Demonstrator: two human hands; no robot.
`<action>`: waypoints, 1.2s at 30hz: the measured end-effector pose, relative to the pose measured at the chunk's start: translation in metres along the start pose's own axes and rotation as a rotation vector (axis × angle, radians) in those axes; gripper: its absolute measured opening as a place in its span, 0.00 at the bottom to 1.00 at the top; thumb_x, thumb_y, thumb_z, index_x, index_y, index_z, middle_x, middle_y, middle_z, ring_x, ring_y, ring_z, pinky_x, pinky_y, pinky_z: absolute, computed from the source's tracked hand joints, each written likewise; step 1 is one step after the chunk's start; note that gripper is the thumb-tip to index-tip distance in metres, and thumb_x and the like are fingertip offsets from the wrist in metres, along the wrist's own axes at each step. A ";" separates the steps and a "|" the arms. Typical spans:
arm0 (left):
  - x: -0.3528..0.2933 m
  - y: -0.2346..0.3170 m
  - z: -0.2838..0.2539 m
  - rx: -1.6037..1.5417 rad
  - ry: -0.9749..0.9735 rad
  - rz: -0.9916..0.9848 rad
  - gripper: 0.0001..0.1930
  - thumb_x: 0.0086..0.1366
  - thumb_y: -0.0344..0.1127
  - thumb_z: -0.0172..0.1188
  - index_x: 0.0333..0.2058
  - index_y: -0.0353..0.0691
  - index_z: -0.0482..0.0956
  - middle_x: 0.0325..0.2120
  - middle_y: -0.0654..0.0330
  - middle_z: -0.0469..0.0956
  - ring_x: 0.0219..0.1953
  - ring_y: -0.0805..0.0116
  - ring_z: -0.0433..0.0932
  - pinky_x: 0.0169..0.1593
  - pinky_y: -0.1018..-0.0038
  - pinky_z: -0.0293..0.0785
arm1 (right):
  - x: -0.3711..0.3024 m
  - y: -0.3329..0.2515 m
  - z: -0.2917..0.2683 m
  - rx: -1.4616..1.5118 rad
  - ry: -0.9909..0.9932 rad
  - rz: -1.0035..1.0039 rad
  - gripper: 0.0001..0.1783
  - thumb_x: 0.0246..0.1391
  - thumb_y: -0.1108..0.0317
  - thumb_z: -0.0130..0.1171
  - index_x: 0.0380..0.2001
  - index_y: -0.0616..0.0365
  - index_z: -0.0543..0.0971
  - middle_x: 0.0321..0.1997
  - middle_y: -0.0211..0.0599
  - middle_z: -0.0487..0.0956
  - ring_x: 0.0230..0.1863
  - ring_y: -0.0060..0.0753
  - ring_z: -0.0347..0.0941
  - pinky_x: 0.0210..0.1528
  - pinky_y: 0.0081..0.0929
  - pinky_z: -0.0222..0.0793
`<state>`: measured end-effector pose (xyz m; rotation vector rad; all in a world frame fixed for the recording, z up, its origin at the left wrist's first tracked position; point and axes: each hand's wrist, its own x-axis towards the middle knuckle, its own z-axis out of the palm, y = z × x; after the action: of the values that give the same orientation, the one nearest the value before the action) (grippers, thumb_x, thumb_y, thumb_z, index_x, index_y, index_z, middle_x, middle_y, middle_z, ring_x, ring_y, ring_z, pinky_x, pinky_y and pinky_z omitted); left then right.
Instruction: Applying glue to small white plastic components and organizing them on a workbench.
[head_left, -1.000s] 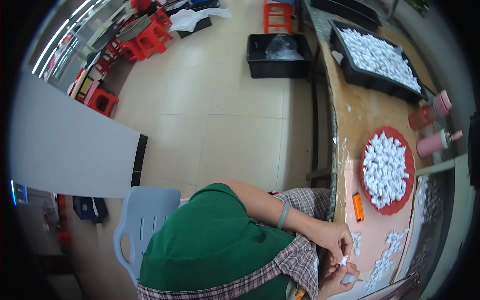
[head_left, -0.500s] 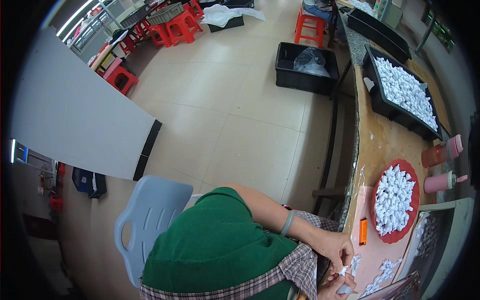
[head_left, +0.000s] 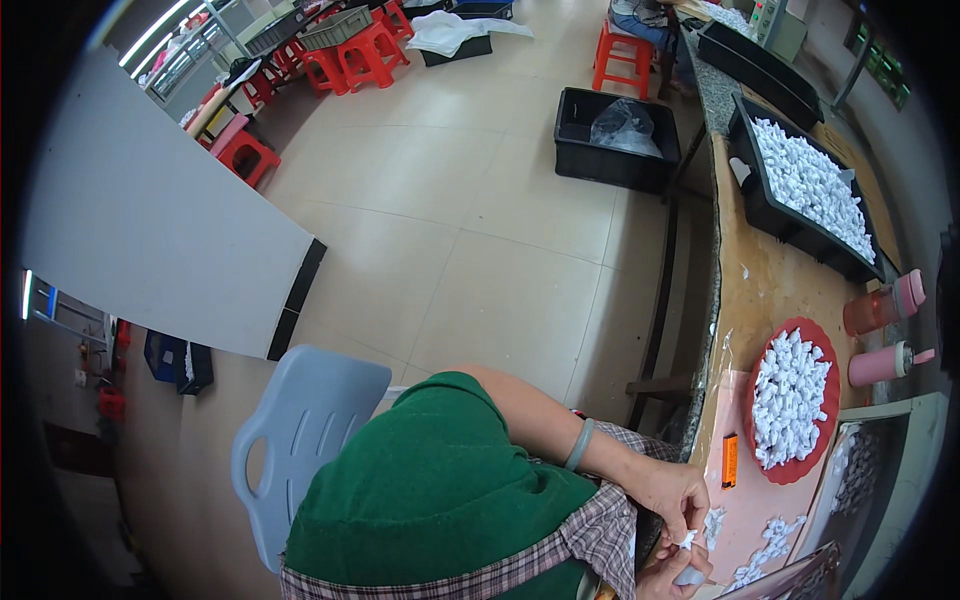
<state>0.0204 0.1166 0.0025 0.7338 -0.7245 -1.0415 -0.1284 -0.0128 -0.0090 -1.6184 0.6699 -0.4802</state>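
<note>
At the table's near edge, my left hand, with a pale bangle on its wrist, pinches a small white twisted piece. Just below it, my right hand is closed around a whitish, smooth object whose kind I cannot make out. Both hands almost touch. Beside them lie a few loose white pieces and a larger scatter of white pieces on a pink sheet. A red scalloped dish heaped with similar white pieces stands farther off, near an orange, box-shaped item.
Two pink-lidded bottles, one reddish and one pink, stand beyond the dish. A black tray of white pieces sits farther along the table. On the floor is a black bin; a grey-blue chair is behind me. Another person sits far off.
The whole view has shifted very slightly. Both hands keep the same hold at the same spot.
</note>
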 end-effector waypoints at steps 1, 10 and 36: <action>0.000 0.000 -0.001 -0.001 0.003 0.000 0.09 0.49 0.21 0.66 0.30 0.25 0.78 0.22 0.53 0.80 0.23 0.70 0.80 0.28 0.78 0.77 | 0.000 0.001 0.000 0.003 0.002 0.003 0.08 0.54 0.68 0.54 0.33 0.61 0.70 0.23 0.38 0.73 0.23 0.27 0.69 0.25 0.22 0.67; 0.001 0.002 0.001 -0.004 -0.017 -0.020 0.09 0.50 0.21 0.67 0.30 0.25 0.78 0.22 0.53 0.80 0.24 0.70 0.80 0.29 0.78 0.77 | -0.018 -0.021 0.002 -0.103 -0.019 -0.203 0.13 0.55 0.66 0.55 0.40 0.59 0.68 0.25 0.39 0.73 0.24 0.28 0.69 0.27 0.22 0.68; 0.042 -0.026 0.011 0.232 -0.219 -0.214 0.13 0.51 0.22 0.66 0.38 0.33 0.81 0.34 0.57 0.78 0.36 0.73 0.77 0.37 0.81 0.73 | -0.023 -0.006 -0.032 -0.102 0.133 -0.503 0.11 0.41 0.81 0.67 0.30 0.64 0.76 0.25 0.44 0.79 0.25 0.32 0.78 0.24 0.21 0.71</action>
<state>0.0130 0.0673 -0.0054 0.9213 -0.9824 -1.2586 -0.1660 -0.0211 0.0031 -1.8662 0.3814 -0.9379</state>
